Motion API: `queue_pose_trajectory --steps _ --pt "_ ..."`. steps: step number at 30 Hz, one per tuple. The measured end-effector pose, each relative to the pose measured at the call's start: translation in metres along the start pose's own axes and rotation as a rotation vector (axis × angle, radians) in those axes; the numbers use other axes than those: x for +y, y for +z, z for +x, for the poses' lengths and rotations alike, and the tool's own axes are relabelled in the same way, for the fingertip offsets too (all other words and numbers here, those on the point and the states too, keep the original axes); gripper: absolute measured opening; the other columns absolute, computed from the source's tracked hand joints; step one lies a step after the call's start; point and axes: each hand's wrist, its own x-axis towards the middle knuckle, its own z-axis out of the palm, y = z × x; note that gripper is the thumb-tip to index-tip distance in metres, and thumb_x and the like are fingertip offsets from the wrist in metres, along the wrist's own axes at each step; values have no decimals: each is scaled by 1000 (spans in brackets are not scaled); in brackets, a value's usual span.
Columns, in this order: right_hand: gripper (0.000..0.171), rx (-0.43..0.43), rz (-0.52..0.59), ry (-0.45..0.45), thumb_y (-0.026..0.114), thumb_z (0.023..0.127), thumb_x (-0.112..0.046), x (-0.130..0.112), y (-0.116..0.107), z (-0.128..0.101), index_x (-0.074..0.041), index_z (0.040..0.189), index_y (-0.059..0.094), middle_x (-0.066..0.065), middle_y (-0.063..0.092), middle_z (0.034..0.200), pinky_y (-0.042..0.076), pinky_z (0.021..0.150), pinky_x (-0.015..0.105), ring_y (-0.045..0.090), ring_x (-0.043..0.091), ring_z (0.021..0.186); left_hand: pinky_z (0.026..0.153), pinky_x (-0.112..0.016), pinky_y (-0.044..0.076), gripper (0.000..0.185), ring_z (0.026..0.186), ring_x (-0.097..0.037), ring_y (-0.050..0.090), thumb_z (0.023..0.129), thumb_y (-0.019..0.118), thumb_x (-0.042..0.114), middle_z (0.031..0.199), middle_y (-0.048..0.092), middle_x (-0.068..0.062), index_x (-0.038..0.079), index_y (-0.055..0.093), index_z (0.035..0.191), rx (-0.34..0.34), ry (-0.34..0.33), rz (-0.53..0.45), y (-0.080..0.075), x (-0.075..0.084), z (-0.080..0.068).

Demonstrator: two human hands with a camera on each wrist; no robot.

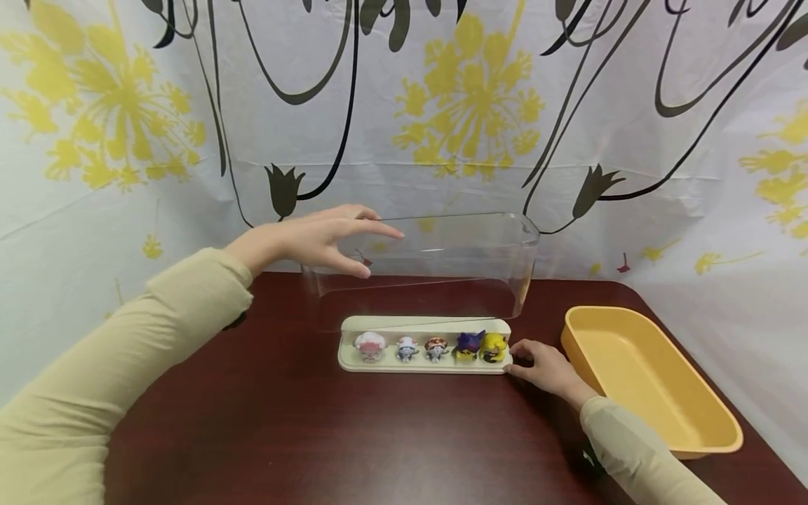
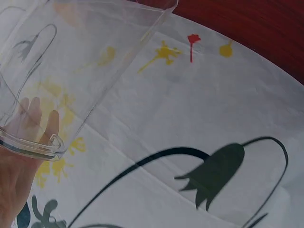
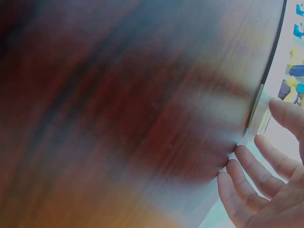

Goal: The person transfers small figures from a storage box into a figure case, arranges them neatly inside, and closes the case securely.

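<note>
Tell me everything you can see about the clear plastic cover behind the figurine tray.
The clear plastic cover is a long, see-through box shape with rounded corners, looking like hard acrylic, empty inside. It stands tilted behind the cream tray, its lower edge seemingly on the dark table, not covering the figurines. In the left wrist view its open end shows a thickened rim. The left hand touches its left end with straight fingers; the right hand rests at the tray's end, clear of the cover.

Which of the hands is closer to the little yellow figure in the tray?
Right. The right hand touches the end of the cream tray beside the yellow figure; the left hand is raised at the clear cover.
</note>
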Motion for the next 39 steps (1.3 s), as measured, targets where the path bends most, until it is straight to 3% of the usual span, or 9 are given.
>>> queue_pose_trajectory --steps 14,24,34,39 --pt "30 7 -8 11 70 75 -24 -1 0 0 -4 95 61 6 60 88 42 74 43 56 24 83 86 -38 31 62 114 -18 31 79 58 50 128 33 -9 30 37 133 -65 8 -38 26 -11 22" --pt "32 -6 7 15 69 76 -25 -1 0 0 -2 97 61 8 61 91 42 75 44 56 25 85 79 -31 36 59 107 -18 35 80 63 38 124 35 -12 25 40 132 -46 59 -57 40 -14 30" --pt "31 -4 12 14 69 76 -24 -1 -1 0 -3 97 60 8 61 91 42 75 43 56 26 85 88 -38 29 58 112 -21 33 79 64 36 124 36 -13 24 42 131 -39 56 -69 50 -19 34" --pt "30 -5 17 18 69 75 -25 0 0 -1 -4 95 60 7 60 89 43 73 43 56 25 84 92 -40 26 59 116 -21 30 80 61 42 128 33 -12 25 39 133 -72 44 -73 56 -22 35"
